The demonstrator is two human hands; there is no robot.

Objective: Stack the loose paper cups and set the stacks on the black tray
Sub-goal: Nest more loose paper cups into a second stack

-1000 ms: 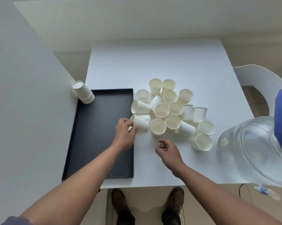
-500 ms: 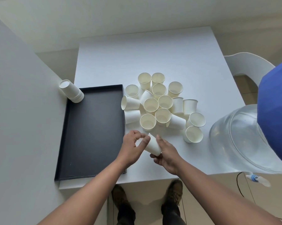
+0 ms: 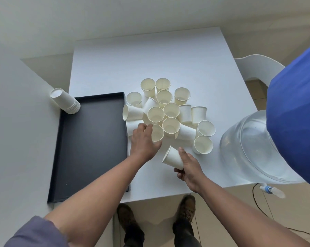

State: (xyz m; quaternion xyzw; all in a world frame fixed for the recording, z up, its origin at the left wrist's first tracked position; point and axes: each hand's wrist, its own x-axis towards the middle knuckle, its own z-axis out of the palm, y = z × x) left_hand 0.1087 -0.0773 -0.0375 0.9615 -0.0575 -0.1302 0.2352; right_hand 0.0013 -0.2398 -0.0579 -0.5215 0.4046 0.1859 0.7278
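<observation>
Several loose white paper cups [image 3: 171, 110] crowd the middle of the white table [image 3: 150, 59], some upright, some on their sides. My right hand [image 3: 190, 166] grips one paper cup [image 3: 173, 157], tilted with its mouth to the left, above the table's near part. My left hand [image 3: 143, 139] reaches into the near left of the pile, its fingers curled round an upright cup [image 3: 157, 133]. The black tray [image 3: 91, 143] lies left of the pile. An upside-down stack of cups [image 3: 66, 100] stands at the tray's far left corner.
A large clear water bottle [image 3: 257, 145] with a blue cover [image 3: 297, 113] lies on the table's right side. Behind it stands a white chair [image 3: 254, 66]. A grey wall [image 3: 17, 139] borders the tray's left edge. My shoes show below the near table edge.
My left hand let go of the cup held between both hands and moved forward to an upright cup in the pile. My right hand keeps that cup, shifted right.
</observation>
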